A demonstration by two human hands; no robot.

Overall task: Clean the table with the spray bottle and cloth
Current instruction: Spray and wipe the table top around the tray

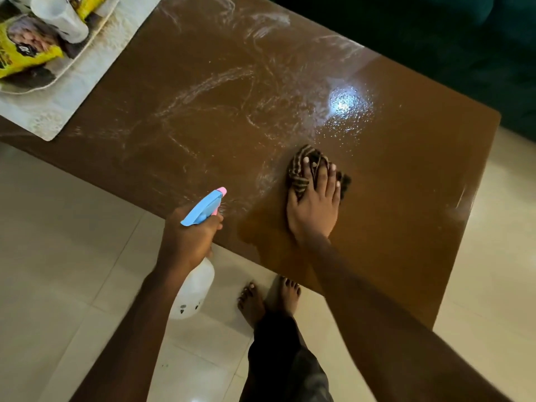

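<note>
Table (406, 216): white wet streaks (208, 85) cover the middle and far-left surface. Fine droplets (359, 120) lie just beyond the cloth (300, 175). The right end shows no streaks.

The cloth is bunched on the table towards its near edge, under the right hand (313, 211), whose fingers are spread and fairly straight, pressing down.

The spray bottle (194, 288) hangs off the near edge. The left hand (187, 239) has its fingers curled round the bottle's neck, nozzle aimed at the table.

Judgement: wiping is about midway. The droplets and the right end remain.
</note>
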